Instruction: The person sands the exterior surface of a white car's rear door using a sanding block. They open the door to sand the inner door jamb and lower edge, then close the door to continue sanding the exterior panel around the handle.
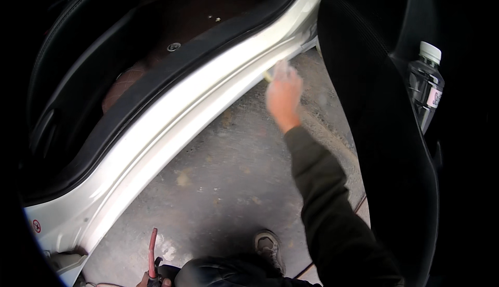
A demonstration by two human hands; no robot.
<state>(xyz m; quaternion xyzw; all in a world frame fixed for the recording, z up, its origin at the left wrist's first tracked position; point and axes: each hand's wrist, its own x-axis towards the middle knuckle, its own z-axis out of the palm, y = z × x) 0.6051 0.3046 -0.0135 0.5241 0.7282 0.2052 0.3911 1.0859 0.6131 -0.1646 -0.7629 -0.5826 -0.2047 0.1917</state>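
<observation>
White painted car door sill (171, 115): your right hand (283, 97) is against it, fingers pinching a small pale, blurred tool (267, 76). Keep strokes along the sill. Left hand (153, 282) grips a red-handled tool (152, 253), below the sill.

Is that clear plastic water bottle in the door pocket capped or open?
Capped: the clear plastic water bottle stands upright in the black car door pocket with its white cap on.

A: Floor? 
B: Grey concrete floor (223, 178), stained, sandy patches. 
A: Surroundings? 
B: White car sill (171, 115) above dark footwell; open black door (384, 131) with clear water bottle (425, 87) in pocket.
</observation>
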